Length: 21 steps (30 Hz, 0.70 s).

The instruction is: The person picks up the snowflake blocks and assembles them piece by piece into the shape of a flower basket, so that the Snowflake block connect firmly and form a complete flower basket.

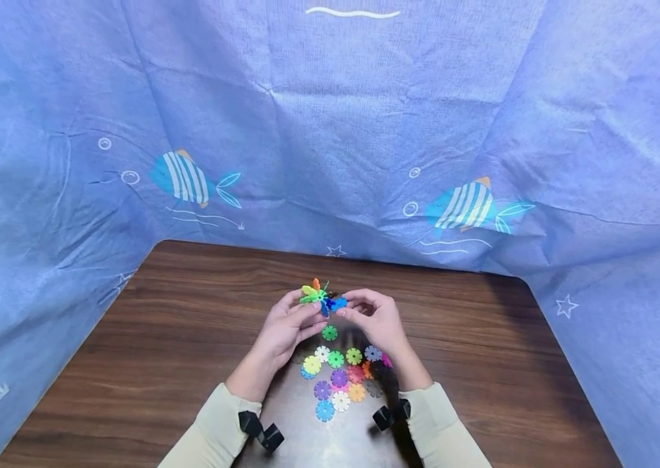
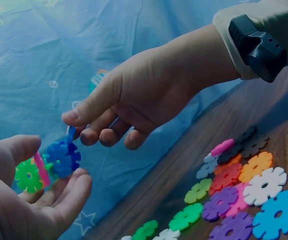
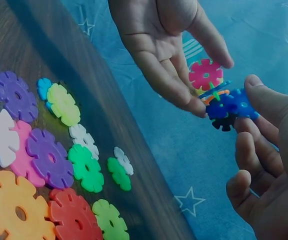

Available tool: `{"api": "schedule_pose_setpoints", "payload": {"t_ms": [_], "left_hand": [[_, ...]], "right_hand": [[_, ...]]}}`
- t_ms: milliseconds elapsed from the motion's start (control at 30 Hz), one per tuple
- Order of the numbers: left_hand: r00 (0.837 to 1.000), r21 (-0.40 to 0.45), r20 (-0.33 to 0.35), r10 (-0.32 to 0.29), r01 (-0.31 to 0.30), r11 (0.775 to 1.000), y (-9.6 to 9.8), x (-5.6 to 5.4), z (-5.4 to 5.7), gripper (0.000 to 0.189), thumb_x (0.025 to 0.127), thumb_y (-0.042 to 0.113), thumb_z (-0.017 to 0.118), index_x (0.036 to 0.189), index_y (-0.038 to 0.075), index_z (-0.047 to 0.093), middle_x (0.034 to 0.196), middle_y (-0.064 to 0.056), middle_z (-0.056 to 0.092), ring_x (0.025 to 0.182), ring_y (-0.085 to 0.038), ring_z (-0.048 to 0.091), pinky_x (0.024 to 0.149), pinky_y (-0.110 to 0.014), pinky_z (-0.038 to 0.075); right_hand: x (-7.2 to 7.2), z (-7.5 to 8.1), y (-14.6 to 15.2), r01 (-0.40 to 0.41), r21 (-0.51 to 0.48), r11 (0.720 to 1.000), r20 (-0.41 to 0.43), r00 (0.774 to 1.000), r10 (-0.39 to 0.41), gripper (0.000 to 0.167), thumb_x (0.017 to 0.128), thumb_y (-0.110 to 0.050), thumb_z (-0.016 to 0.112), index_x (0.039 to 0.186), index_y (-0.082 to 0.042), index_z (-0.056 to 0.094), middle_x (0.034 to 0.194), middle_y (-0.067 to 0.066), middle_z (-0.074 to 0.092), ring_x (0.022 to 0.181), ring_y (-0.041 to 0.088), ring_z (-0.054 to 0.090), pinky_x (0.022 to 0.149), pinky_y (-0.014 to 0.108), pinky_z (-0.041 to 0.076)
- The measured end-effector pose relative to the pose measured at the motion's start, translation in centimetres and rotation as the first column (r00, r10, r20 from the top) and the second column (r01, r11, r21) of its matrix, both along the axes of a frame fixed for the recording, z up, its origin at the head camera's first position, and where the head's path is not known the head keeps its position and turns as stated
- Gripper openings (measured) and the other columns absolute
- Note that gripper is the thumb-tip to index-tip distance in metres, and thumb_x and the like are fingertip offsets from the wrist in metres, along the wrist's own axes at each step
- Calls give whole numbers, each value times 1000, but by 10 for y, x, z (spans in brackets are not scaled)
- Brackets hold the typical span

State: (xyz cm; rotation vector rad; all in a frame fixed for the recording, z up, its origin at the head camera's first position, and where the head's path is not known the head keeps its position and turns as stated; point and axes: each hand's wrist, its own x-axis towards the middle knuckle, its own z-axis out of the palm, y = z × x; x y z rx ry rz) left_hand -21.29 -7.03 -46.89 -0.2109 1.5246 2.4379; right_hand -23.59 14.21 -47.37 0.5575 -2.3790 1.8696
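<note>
While L hand [image 1: 288, 325] holds multicol. disc cluster [image 1: 314, 296] btwn thumb & fingers, R hand [image 1: 378, 320] pinches blue disc [image 1: 339, 303] on it. Loose discs [image 1: 339, 375] lie below on tbl [image 1: 201, 325].

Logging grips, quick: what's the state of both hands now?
Left hand: holding the joined disc cluster.
Right hand: pinching a blue disc.
</note>
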Motion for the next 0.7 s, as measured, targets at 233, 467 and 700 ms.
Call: {"api": "schedule_pose_setpoints", "payload": {"t_ms": [233, 467, 700], "left_hand": [[999, 20, 9, 53, -53, 998, -2, -1, 0, 62, 99, 1, 63, 154, 3, 36, 101, -9, 70, 88, -19, 74, 94, -42, 60], [997, 15, 11, 72, -72, 997, -6, -4, -2, 54, 99, 4, 63, 149, 1, 42, 89, -3, 70, 83, -15, 72, 91, -40, 61], [997, -24, 4, 75, -75, 997, -7, -3, -3, 19, 101, 8, 61, 117, -3, 61, 86, -3, 69, 83, -16, 71, 81, -31, 62]], "right_hand": [[-1, 3, 16, -48, 74, 996, -17, 999, 49, 29, 86, -11, 83, 114, -6, 75, 94, 13, 75, 78, 13, 67, 70, 26, 57], [-3, 0, 52, -70, 337, 939, 4, 997, 73, 27, 83, -19, 86, 108, -10, 78, 87, 0, 73, 75, 11, 65, 69, 29, 58], [-2, -16, 67, -180, 540, 822, 36, 981, 191, 23, 86, -22, 84, 104, -9, 78, 90, -7, 73, 80, 5, 64, 73, 24, 56]]}}
